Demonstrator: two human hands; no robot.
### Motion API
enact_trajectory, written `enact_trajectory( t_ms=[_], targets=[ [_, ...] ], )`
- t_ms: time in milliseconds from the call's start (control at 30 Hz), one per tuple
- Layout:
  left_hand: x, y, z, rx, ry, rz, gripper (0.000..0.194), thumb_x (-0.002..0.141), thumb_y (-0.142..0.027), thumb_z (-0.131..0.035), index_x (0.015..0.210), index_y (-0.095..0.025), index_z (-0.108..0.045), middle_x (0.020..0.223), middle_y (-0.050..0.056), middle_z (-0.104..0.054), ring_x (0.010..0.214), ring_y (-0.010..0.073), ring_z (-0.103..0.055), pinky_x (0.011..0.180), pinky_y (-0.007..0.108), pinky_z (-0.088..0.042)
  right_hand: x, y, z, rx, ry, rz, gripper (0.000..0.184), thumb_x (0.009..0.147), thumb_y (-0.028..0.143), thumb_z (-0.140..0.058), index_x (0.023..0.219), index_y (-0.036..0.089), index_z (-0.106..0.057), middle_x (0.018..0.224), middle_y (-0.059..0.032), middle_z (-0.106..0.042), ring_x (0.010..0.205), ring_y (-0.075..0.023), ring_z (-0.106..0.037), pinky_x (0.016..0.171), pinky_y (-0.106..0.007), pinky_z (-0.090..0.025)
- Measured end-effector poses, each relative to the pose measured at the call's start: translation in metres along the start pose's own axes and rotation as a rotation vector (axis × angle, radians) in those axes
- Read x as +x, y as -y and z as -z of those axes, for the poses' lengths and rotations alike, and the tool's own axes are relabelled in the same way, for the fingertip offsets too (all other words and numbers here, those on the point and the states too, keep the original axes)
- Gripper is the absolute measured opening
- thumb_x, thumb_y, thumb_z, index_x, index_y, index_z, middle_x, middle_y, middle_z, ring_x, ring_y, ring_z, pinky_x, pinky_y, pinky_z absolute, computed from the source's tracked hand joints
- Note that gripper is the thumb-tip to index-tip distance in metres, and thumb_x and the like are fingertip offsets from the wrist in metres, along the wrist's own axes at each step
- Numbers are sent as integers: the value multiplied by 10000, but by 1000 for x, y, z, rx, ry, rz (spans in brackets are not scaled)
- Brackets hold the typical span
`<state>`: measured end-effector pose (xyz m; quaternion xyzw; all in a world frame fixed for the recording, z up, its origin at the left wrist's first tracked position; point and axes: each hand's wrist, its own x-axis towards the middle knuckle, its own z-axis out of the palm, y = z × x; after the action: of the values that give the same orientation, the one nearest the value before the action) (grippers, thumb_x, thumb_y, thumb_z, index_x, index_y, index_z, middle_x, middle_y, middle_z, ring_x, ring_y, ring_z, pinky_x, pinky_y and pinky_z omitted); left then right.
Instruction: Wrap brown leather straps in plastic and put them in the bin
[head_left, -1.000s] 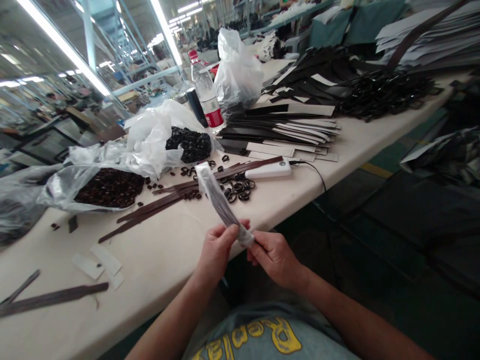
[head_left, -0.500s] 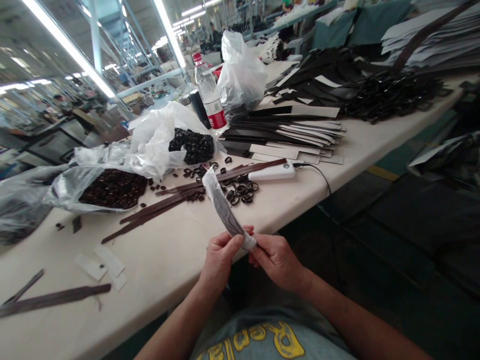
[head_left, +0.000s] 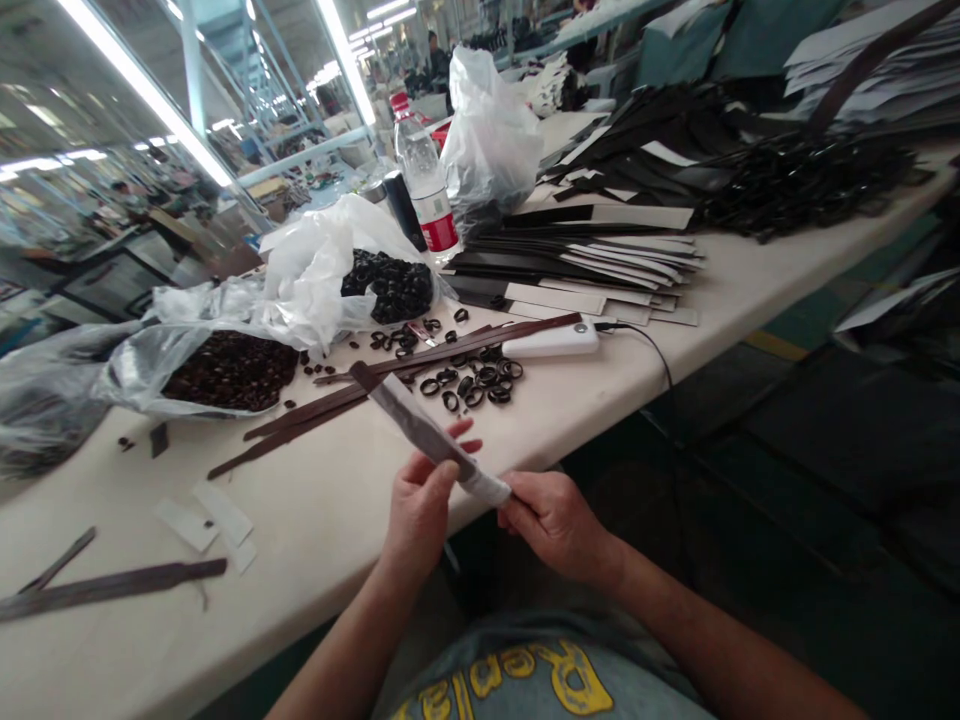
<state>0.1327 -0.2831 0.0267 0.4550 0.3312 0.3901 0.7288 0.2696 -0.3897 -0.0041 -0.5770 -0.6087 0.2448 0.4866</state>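
Note:
A dark brown strap point(head_left: 366, 378) with a whitish translucent sleeve point(head_left: 411, 412) around most of it is held slantwise over the table's front edge. My left hand point(head_left: 424, 500) pinches its middle between thumb and fingers, with some fingertips spread out behind it. At the near end, my right hand point(head_left: 551, 515) is closed on the strap and the sleeve's end. The strap's far tip sticks out bare beyond the sleeve. Just past my hands lie several loose black rings point(head_left: 487, 383) and long brown straps point(head_left: 300, 420).
A white device point(head_left: 551, 340) with a black cable lies by the rings. Behind stand a bottle point(head_left: 435, 215), a bag of black pieces point(head_left: 390, 285) and a bag of brown pieces point(head_left: 229, 370). Stacked black and white strips point(head_left: 600, 265) lie to the right; white slips point(head_left: 223, 512) at left.
The strap's dark tip now shows past the sleeve's far end, where only the sleeve showed before. My left hand has shifted slightly left and up along it, its fingers spreading.

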Motion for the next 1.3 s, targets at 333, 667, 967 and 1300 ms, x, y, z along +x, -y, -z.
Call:
enact_trajectory(
  t_ms=[333, 667, 967, 1300],
  targets=[
    [-6, 8, 4, 18, 23, 89, 251, 729, -379, -819, 884, -182, -800, 1035, 107, -772, 876, 226, -720, 800, 315, -558, 2, -1, -3, -30, -10, -8, 242, 950, 199, -458, 737, 190, -573, 641, -1, -615, 575, -128, -579, 577, -224, -391],
    [1, -14, 33, 117, -122, -77, 214, 596, -315, -901, 748, -206, -797, 751, 20, -765, 718, 140, -675, 715, 212, -533, 4, -1, -2, -79, 23, 8, 230, 915, 174, -471, 710, 184, -575, 633, -10, -617, 572, -131, -565, 571, -228, -363],
    [-20, -10, 33, 382, 6, -47, 145, 735, -310, -803, 822, -193, -799, 807, 27, -763, 770, 171, -660, 735, 253, -518, 15, 20, 10, 120, 241, -100, 361, 855, 292, -686, 1199, 203, -625, 1017, -34, -709, 859, -184, -639, 749, -248, -456],
    [-10, -25, 46, 172, -238, -222, 168, 634, -301, -862, 752, -201, -796, 771, 30, -762, 790, 170, -672, 794, 273, -527, 1, -2, -6, -17, 305, -218, 267, 925, 281, -608, 681, 174, -627, 629, 10, -666, 593, -130, -596, 601, -221, -372]
  ],
)
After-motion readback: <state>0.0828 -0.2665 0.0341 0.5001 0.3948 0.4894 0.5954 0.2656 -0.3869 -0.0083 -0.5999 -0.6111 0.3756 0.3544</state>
